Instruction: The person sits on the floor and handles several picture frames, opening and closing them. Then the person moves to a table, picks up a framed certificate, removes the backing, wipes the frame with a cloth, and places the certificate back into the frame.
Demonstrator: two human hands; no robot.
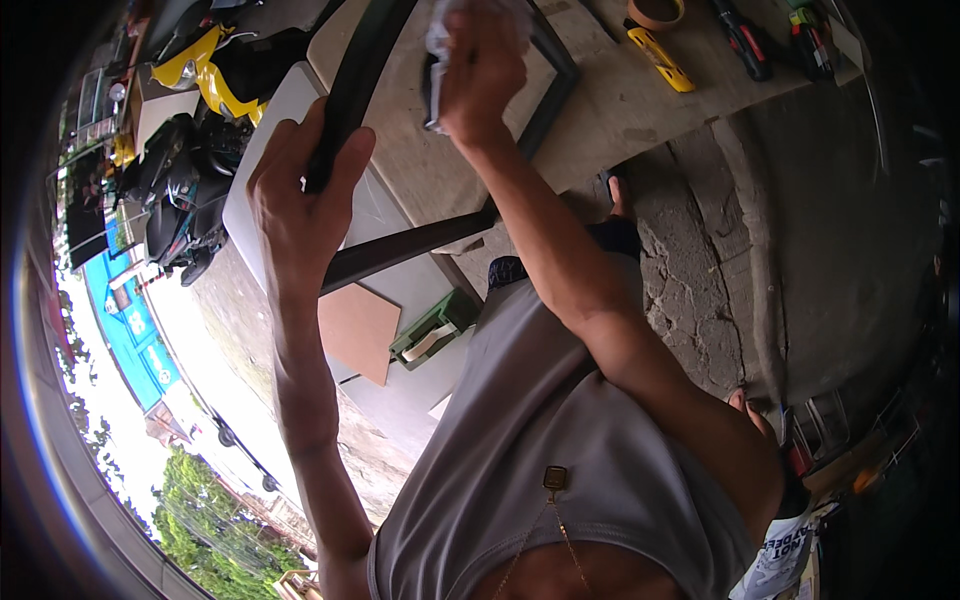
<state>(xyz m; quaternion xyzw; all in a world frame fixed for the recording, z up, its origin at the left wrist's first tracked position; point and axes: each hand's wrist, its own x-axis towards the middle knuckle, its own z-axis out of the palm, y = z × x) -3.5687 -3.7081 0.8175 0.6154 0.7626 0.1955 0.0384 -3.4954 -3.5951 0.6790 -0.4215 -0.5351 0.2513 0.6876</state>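
Note:
My left hand [295,190] is closed around one bar of a dark rectangular frame [368,75], with the thumb on the right side of the bar. The frame leans over the work table [625,125], and its lower bar runs across in front of my body. Bunched in my right hand [482,85] is a whitish cloth [437,55], at the upper middle of the view inside the frame's outline. The fingers of that hand are partly hidden and blurred. Whether the cloth touches the frame cannot be made out.
A yellow utility knife [660,58], a tape roll [657,10], and two power tools, one black-and-red [742,42] and one green-and-red [811,40], lie at the upper right. A brown board piece [360,328] and green tool [436,328] sit below the frame. Motorbikes [187,190] stand left.

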